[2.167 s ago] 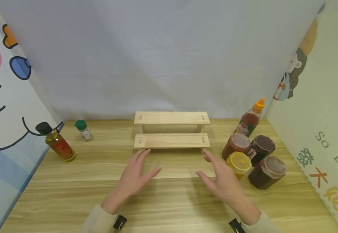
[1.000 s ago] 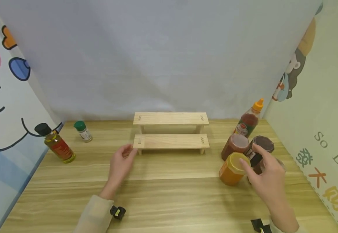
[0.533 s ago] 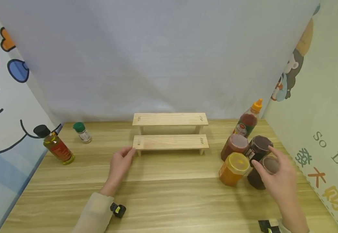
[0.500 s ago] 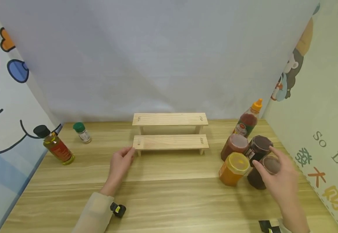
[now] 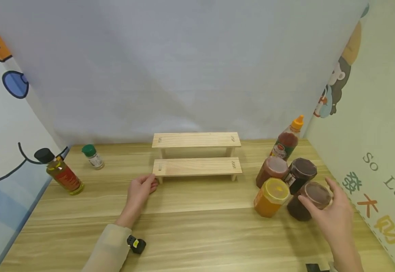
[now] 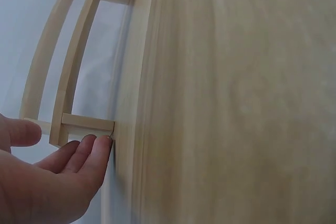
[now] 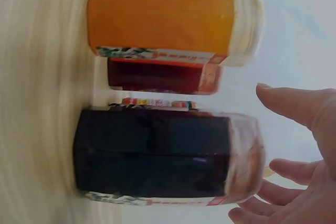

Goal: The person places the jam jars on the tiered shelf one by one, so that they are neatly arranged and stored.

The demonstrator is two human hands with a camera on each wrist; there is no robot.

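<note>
A two-tier light wood shelf rack (image 5: 197, 166) stands at the back middle. By its lower left corner is my left hand (image 5: 140, 190); in the left wrist view the thumb is above the board and bent fingers lie by the leg. Whether they touch is unclear. My right hand (image 5: 335, 213) spreads thumb and fingers around the lid of a dark jar (image 5: 301, 209). In the right wrist view the thumb stands apart from this lid, while fingertips are partly hidden behind it. A yellow-lidded amber jar (image 5: 267, 204) stands to its left.
Behind these are a reddish jar (image 5: 268, 175), another dark jar (image 5: 296, 181) and a red sauce squeeze bottle (image 5: 287, 141). On the left stand a dark-capped oil bottle (image 5: 66, 175) and a green-capped shaker (image 5: 95, 160). Cloth and printed panels enclose the wooden table (image 5: 200, 241).
My left hand has gone to the rack's lower left corner and stayed there. My right hand has moved rightward, past the amber jar, to the front dark jar. The jars stand where they were.
</note>
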